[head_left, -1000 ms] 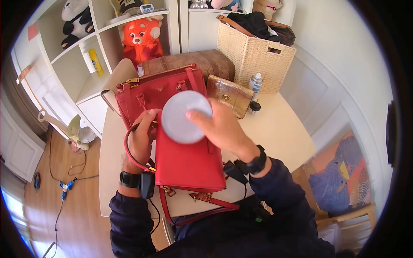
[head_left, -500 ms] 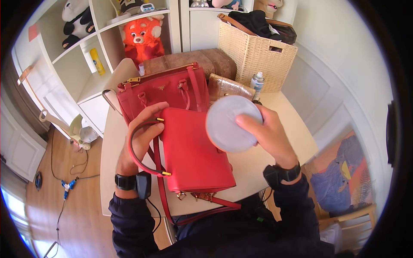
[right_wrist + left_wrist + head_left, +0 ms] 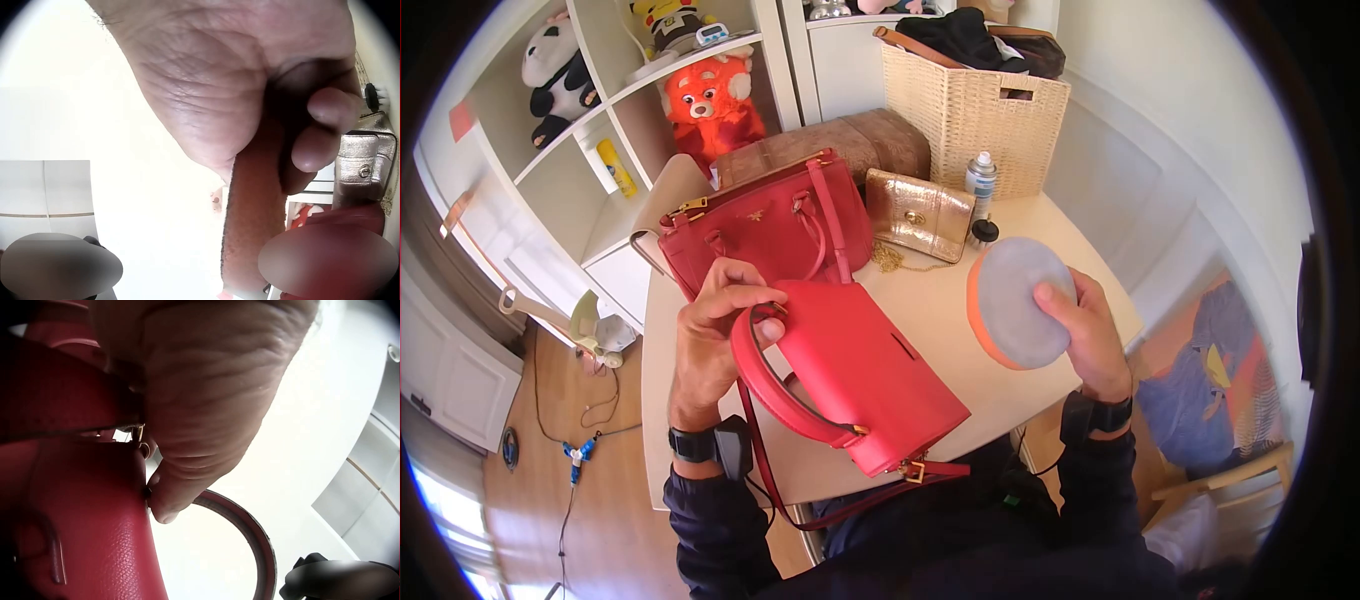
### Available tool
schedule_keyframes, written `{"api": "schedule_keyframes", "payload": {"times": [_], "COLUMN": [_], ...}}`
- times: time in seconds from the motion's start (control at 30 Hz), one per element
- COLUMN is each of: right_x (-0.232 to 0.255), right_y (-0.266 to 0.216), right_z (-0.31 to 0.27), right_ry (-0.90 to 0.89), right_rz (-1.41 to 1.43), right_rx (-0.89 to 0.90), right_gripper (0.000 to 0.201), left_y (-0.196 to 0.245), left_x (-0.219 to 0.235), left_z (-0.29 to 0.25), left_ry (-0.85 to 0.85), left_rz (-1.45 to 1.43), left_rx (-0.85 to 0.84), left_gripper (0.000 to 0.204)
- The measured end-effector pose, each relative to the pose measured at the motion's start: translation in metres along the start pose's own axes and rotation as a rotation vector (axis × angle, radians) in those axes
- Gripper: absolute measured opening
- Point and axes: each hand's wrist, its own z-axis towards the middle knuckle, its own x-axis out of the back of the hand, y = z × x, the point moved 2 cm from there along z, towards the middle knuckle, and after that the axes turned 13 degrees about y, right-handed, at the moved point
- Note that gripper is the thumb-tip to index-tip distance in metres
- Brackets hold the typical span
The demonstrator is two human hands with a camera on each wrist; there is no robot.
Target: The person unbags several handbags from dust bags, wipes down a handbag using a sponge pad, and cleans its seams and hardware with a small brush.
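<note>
My left hand [image 3: 715,335] grips a small red handbag [image 3: 870,370] at its upper left corner, by the base of the handle [image 3: 780,395]. The bag is tilted above the table's near side, with a smooth red panel facing up and its strap [image 3: 840,515] trailing below. In the left wrist view, thumb and fingers pinch the bag's edge beside a gold-coloured ring [image 3: 145,450]. Off to the right, my right hand [image 3: 1095,335] holds a round pad [image 3: 1025,305], grey on its face with an orange sponge edge, apart from the bag. The thumb presses on the grey face.
Behind the small bag stand a larger red handbag [image 3: 775,225] and a gold clutch [image 3: 920,215] with a chain. A spray can [image 3: 981,185] and a black-capped jar [image 3: 984,233] are near the wicker basket [image 3: 970,120]. A brown case [image 3: 840,145] lies at the back.
My right hand has carried the pad from over the bag out to the right. The small bag has turned, bringing its handle side more into sight. My left hand keeps its grip.
</note>
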Motion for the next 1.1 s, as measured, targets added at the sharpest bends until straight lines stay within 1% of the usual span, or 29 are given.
{"api": "schedule_keyframes", "payload": {"times": [0.03, 0.1, 0.23, 0.33, 0.4, 0.43, 0.47, 0.53, 0.57, 0.6, 0.67, 0.7, 0.73, 0.8, 0.83, 0.87, 0.93, 1.0, 1.07, 1.1], "right_x": [-0.001, -0.001, 0.002, 0.005, 0.007, 0.007, 0.008, 0.008, 0.008, 0.006, -0.001, -0.002, -0.003, -0.008, -0.015, -0.023, -0.034, -0.046, -0.059, -0.065], "right_y": [-0.001, -0.003, -0.001, -0.001, -0.001, -0.001, -0.001, -0.001, -0.002, -0.004, -0.008, -0.007, -0.004, -0.006, -0.011, -0.014, -0.019, -0.021, -0.022, -0.024], "right_z": [-0.002, -0.005, -0.008, -0.009, -0.010, -0.010, -0.010, -0.010, -0.010, -0.011, -0.014, -0.012, -0.011, -0.009, -0.009, -0.008, -0.004, 0.004, 0.017, 0.022], "right_ry": [-0.008, -0.014, -0.049, -0.062, -0.069, -0.078, -0.088, -0.083, -0.081, -0.080, 0.011, 0.010, 0.017, 0.026, 0.022, 0.019, -0.001, -0.021, -0.049, -0.054], "right_rz": [0.007, 0.016, 0.074, 0.125, 0.149, 0.150, 0.151, 0.153, 0.154, 0.153, 0.159, 0.156, 0.148, 0.135, 0.160, 0.186, 0.190, 0.197, 0.209, 0.210], "right_rx": [-0.002, -0.005, -0.019, -0.029, -0.040, -0.048, -0.055, -0.052, -0.046, -0.046, -0.027, -0.024, -0.047, -0.066, -0.093, -0.119, -0.123, -0.127, -0.106, -0.099], "right_gripper": [0.046, 0.046, 0.048, 0.049, 0.049, 0.050, 0.051, 0.051, 0.052, 0.052, 0.047, 0.047, 0.044, 0.041, 0.039, 0.038, 0.038, 0.039, 0.040, 0.040], "left_y": [0.001, 0.003, -0.007, -0.002, -0.004, -0.004, -0.006, -0.009, -0.006, -0.006, -0.005, -0.005, -0.003, -0.004, -0.003, -0.002, -0.001, 0.002, 0.003, 0.002], "left_x": [-0.002, -0.006, -0.003, 0.000, 0.004, 0.003, 0.005, 0.011, 0.010, 0.011, 0.014, 0.013, 0.010, 0.005, 0.003, 0.001, 0.001, 0.004, 0.005, 0.006], "left_z": [0.000, 0.001, 0.002, 0.002, 0.002, 0.000, 0.000, 0.001, 0.000, 0.001, 0.003, 0.002, 0.001, 0.000, 0.000, 0.000, -0.001, 0.000, -0.001, -0.001], "left_ry": [-0.005, 0.022, 0.007, -0.051, -0.075, -0.016, -0.019, 0.098, 0.188, 0.188, 0.281, 0.298, 0.300, 0.334, 0.334, 0.299, 0.263, 0.126, 0.121, 0.082], "left_rz": [0.003, -0.083, -0.152, -0.195, -0.120, -0.113, -0.112, -0.107, -0.064, -0.065, 0.003, -0.029, -0.033, -0.078, -0.082, -0.084, -0.091, 0.032, 0.018, 0.021], "left_rx": [0.002, 0.043, 0.091, 0.052, -0.009, 0.010, 0.011, -0.060, -0.058, -0.058, -0.044, 0.030, 0.028, 0.153, 0.150, 0.178, 0.203, 0.077, 0.091, 0.049], "left_gripper": [0.031, 0.029, 0.030, 0.032, 0.034, 0.041, 0.041, 0.044, 0.038, 0.038, 0.034, 0.032, 0.032, 0.030, 0.030, 0.030, 0.030, 0.031, 0.031, 0.031]}}
